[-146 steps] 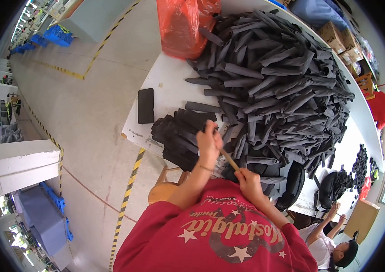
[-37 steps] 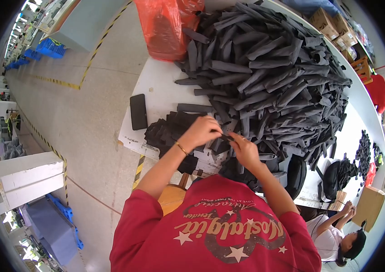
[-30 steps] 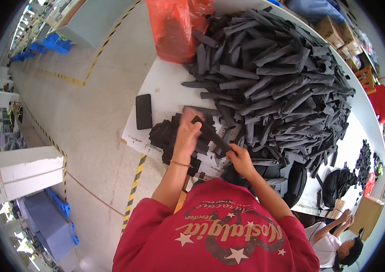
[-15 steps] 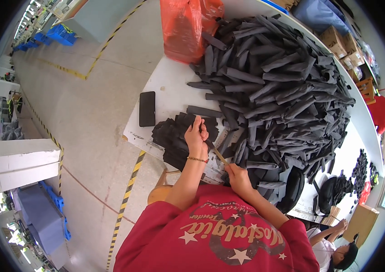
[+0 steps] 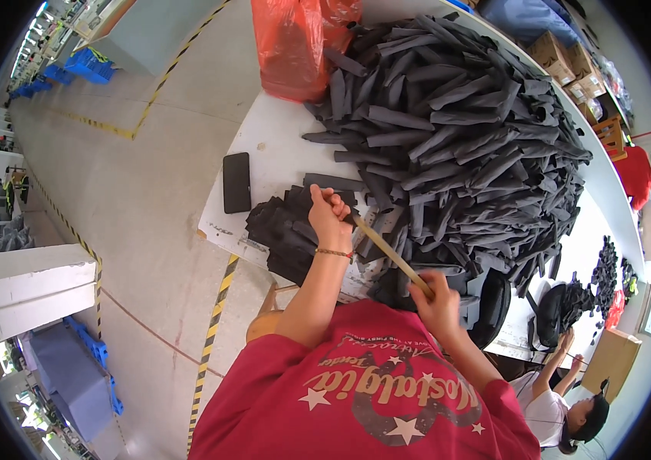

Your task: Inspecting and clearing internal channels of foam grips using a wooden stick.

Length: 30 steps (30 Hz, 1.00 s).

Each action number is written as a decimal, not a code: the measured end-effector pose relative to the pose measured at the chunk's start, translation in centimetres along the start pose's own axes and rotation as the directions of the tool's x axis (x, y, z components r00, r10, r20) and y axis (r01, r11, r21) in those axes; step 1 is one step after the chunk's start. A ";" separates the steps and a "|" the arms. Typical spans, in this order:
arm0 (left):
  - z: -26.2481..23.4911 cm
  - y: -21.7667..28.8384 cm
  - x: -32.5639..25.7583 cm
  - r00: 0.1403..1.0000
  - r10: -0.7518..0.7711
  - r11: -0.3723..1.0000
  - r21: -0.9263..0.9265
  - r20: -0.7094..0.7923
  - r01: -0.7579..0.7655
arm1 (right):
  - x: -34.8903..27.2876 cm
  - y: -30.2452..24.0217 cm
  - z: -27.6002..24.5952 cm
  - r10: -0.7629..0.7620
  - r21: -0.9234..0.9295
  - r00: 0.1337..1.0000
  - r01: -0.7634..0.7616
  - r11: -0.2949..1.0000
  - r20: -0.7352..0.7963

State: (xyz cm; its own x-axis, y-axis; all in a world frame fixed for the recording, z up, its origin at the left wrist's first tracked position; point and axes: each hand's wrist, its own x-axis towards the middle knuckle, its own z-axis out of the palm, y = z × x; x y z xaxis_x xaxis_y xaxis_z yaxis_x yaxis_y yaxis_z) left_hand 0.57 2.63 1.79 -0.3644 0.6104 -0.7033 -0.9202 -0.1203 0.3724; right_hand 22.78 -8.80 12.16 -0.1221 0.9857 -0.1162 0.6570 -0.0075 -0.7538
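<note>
My right hand point(image 5: 437, 297) is closed around the near end of a flat, light-brown stick point(image 5: 392, 255), which looks like wood or bamboo. The stick slants up to the left, its far end at a small dark fabric piece point(image 5: 350, 219) beside my left hand point(image 5: 327, 212). My left hand is closed over that piece, and the fingers hide most of it. Under and left of this hand lies a stack of flat dark cloth pieces point(image 5: 276, 230). To the right rises a large heap of dark grey fabric tubes point(image 5: 467, 138); one tube point(image 5: 333, 182) lies just beyond my left hand.
A black phone point(image 5: 236, 182) lies on the white table point(image 5: 264, 130) near its left edge. A red plastic bag point(image 5: 291, 61) stands at the back. Black pouches point(image 5: 490, 309) sit to the right. A stool point(image 5: 264, 325) is under the near edge. A co-worker point(image 5: 563, 406) sits at lower right.
My right hand has moved right and slightly down with the stick, and more of its length shows. My left hand stays closed near the cloth stack. The whole view has shifted a little.
</note>
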 end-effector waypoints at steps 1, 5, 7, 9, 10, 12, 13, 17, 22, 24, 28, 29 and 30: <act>0.4 -0.5 -0.4 1.000 -0.003 1.000 -0.001 0.004 0.003 | 1.5 -1.1 1.2 0.035 0.083 0.999 -0.032 0.996 -0.032; 2.0 -2.0 -2.6 0.999 -0.025 0.992 0.123 -0.045 0.030 | 7.0 -1.6 5.8 -0.128 0.286 0.978 0.171 0.943 -0.163; 0.6 -1.9 -2.8 0.997 -0.028 0.976 0.218 0.068 0.012 | 8.0 -1.1 6.1 -0.125 0.329 0.980 0.171 0.929 -0.157; 2.0 -0.8 -4.0 0.986 -0.100 0.908 0.418 0.130 0.036 | 8.7 -0.6 5.7 -0.066 0.402 0.987 0.120 0.908 -0.145; 2.4 -0.4 -4.4 0.966 -0.190 0.797 0.603 0.174 0.048 | 9.1 0.2 5.2 -0.065 0.398 0.991 0.106 0.911 -0.117; -0.4 -1.1 -3.9 0.626 -0.189 0.524 0.617 0.757 -0.588 | 9.5 -0.3 3.9 -0.200 0.213 0.980 0.196 0.957 -0.004; -1.0 -1.0 -3.7 0.571 -0.423 0.483 0.709 0.703 -0.514 | 10.1 0.2 4.1 -0.350 0.162 0.936 0.353 0.922 -0.047; 0.3 -1.2 -6.6 0.698 -0.527 0.429 0.861 0.485 -0.274 | 12.2 -0.7 3.5 -0.244 0.161 0.965 0.258 0.953 -0.101; -0.9 -2.1 -9.4 0.821 -0.240 0.633 0.724 0.519 -0.273 | 17.5 -4.2 5.2 -0.083 0.351 0.952 0.188 0.917 -0.295; -2.3 -1.8 -9.9 0.825 -0.248 0.675 0.702 0.507 -0.229 | 20.7 -5.2 5.2 -0.002 0.376 0.932 0.148 0.915 -0.363; -6.9 -0.3 -7.9 0.744 -0.226 0.221 0.777 0.629 -0.590 | 29.3 -5.1 2.2 -0.175 0.312 0.864 0.349 0.884 -0.473; -7.4 0.7 -7.5 0.633 -0.123 -0.120 0.622 0.764 -0.774 | 29.0 -5.5 2.3 -0.146 0.277 0.883 0.291 0.916 -0.446; -6.2 2.0 -6.1 0.648 -0.105 -0.150 0.632 0.755 -0.761 | 28.7 -5.5 1.9 -0.120 0.233 0.897 0.237 0.943 -0.426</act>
State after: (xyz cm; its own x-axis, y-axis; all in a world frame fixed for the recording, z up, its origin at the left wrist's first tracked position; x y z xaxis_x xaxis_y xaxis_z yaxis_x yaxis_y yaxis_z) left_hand 0.08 -6.17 3.05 -0.0312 0.9988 -0.0377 0.5053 0.0483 0.8616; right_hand 14.27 19.26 11.76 0.1283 0.9566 0.2616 0.4171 0.1873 -0.8894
